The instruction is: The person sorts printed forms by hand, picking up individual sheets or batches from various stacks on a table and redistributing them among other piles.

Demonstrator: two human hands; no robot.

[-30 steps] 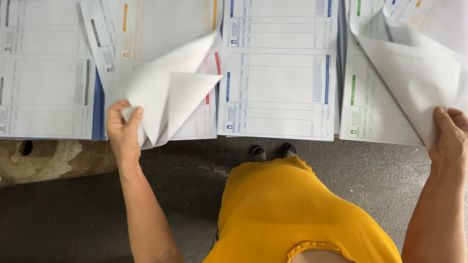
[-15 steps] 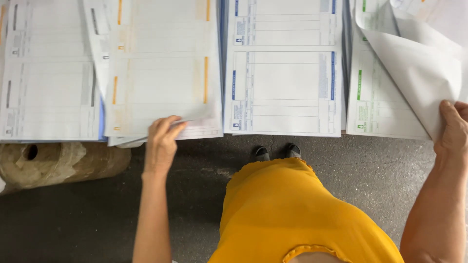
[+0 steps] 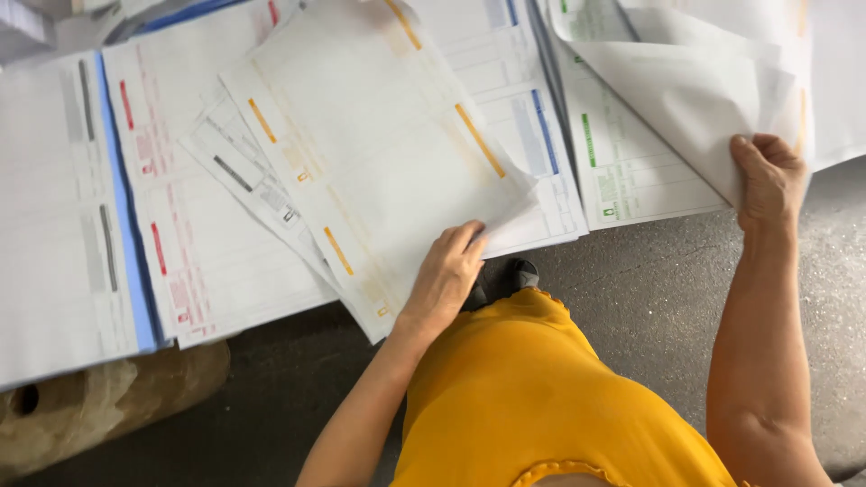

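Your left hand (image 3: 446,275) pinches the near corner of the orange-striped sheet (image 3: 379,153), lying skewed across the red-marked stack (image 3: 180,243) and blue-marked stack (image 3: 532,144). Your right hand (image 3: 769,180) grips folded-back white sheets (image 3: 695,99) over the green-marked stack (image 3: 622,171).

Hands (image 3: 446,271) on printed sheets (image 3: 379,153) (overlapping)
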